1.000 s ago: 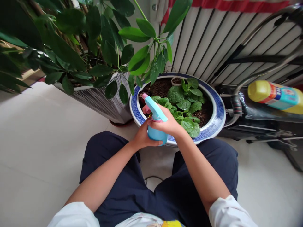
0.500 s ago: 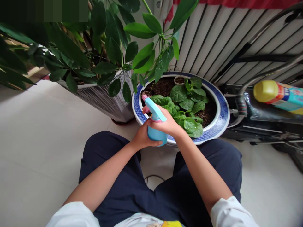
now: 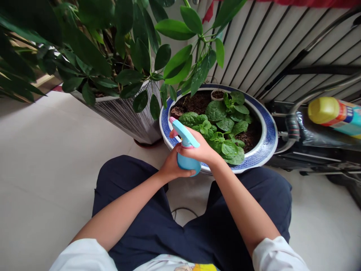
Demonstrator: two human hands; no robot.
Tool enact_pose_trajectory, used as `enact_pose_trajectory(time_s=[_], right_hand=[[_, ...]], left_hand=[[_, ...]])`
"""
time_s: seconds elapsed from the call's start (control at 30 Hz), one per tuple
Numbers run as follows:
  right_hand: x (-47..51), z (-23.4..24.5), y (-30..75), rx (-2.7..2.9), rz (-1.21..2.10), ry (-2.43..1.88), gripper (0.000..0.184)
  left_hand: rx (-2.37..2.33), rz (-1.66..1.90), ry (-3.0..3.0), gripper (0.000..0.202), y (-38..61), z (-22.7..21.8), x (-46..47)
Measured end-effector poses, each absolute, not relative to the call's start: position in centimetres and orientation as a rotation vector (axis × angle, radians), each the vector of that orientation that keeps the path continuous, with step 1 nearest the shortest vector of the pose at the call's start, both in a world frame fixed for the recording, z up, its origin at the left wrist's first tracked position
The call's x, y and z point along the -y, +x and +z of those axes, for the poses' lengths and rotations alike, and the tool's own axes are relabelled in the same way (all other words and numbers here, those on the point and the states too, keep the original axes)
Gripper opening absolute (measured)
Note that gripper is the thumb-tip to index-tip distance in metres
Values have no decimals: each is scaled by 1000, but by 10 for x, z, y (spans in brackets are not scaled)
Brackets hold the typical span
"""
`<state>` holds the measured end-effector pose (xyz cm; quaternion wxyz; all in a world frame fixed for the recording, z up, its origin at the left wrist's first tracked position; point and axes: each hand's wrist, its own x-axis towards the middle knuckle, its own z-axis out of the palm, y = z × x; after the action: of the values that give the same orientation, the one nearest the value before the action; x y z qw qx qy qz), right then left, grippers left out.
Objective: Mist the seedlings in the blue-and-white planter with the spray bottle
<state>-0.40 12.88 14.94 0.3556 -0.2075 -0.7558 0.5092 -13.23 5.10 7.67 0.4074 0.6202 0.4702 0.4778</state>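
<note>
Both hands hold a light blue spray bottle (image 3: pixel 186 162) with a pink nozzle tip, in front of me above my lap. My left hand (image 3: pixel 170 166) is wrapped round the bottle's body from below. My right hand (image 3: pixel 200 149) grips the neck and trigger from the right. The nozzle points up and left toward the near rim of a round blue-and-white pot (image 3: pixel 266 128). That pot holds dark soil and a low plant with broad green leaves (image 3: pixel 222 126).
A tall leafy plant (image 3: pixel 118 56) in a grey striped planter (image 3: pixel 126 116) stands left of the round pot. A yellow-capped bottle (image 3: pixel 335 114) lies on a dark metal frame at the right. White slatted wall behind, pale tiled floor (image 3: pixel 42 169) on the left.
The view has shifted slightly, so the pots sit a little lower and to the right. Both hands keep the same grip on the spray bottle.
</note>
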Motion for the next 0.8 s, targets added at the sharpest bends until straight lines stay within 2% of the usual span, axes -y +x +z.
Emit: enact_pose_trajectory(time_s=[0.27,0.8], right_hand=[[-125,148,-9,1960,1345,-556,39],[-128,145,-8,1947,1368,-515,33]], left_hand=[[-1253,1167,1541,85,-136,75,-47],[-1198,1200,1574,82,-135,81,-46]])
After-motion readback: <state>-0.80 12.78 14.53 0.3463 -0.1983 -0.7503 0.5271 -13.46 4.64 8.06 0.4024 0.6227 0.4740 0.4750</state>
